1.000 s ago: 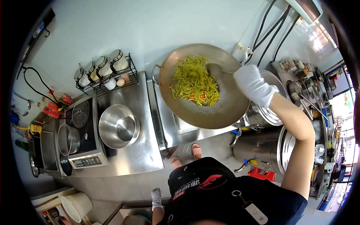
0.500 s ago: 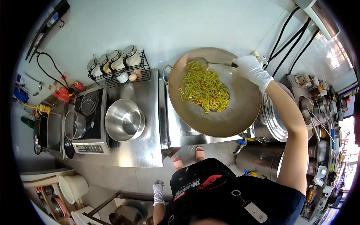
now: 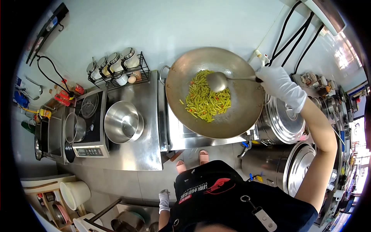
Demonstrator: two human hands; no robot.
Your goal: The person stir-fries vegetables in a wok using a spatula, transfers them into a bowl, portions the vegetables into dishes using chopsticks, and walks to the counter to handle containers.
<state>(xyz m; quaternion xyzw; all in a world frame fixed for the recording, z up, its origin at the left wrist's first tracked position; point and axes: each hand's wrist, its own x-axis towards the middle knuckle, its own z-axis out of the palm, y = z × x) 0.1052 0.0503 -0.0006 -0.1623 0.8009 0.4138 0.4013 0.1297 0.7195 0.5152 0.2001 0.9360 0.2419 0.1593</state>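
Observation:
My right hand (image 3: 279, 87), in a white glove, is closed round the dark handle end of a metal ladle (image 3: 217, 81). The ladle's round head lies over chopped green vegetables (image 3: 208, 103) with small red pieces. They sit in a large wok (image 3: 241, 112) on the stove, left of my right hand. My left hand (image 3: 164, 195), gloved in white, hangs low beside my black apron, away from the wok. Its fingers look curled, but they are too small to tell what they hold, if anything.
A steel bowl (image 3: 120, 123) stands on the counter (image 3: 148, 152) at left, beside an induction cooker (image 3: 91, 151). Behind it, a black rack (image 3: 143, 69) holds lidded jars. Large lidded steel pots (image 3: 266, 158) stand right of the wok. A white bucket (image 3: 75, 193) is at lower left.
The ladle head has come down from the wok's upper part onto the vegetables, which are gathered closer together. My right hand has moved right and slightly down. My left hand still hangs low.

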